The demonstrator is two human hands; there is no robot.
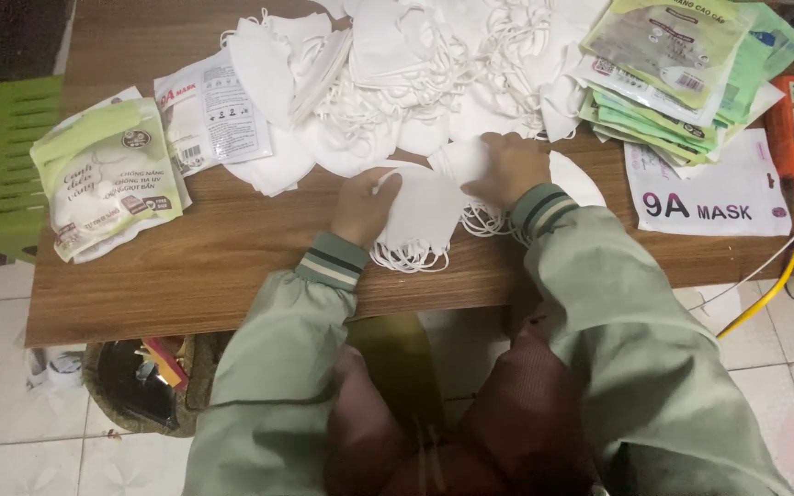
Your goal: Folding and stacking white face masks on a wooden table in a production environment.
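Left hand [363,204] and right hand [507,168] both down on a small stack of white face masks [423,216] at the near-middle of the wooden table [232,266]. Left hand grips the stack's left edge, thumb on top, fingers curled. Right hand rests on the upper right edge, fingers bent over it; can't tell if it pinches or just presses. Stack sits between the two hands, touching both, ear loops [411,259] hanging toward the near table edge.

Handling, my read: masks are light, soft, floppy; layers will slide on each other and loops snag. Best held by the folded edges with the whole stack squeezed flat, not by the loops.

Around it: big loose pile of white masks [415,64] just behind the hands, green-and-white printed pouches [107,174] far left, a fanned heap of green pouches [673,64] far right, a white printed pouch [705,188] right of the hands, green plastic stool [11,165] off the table's left end
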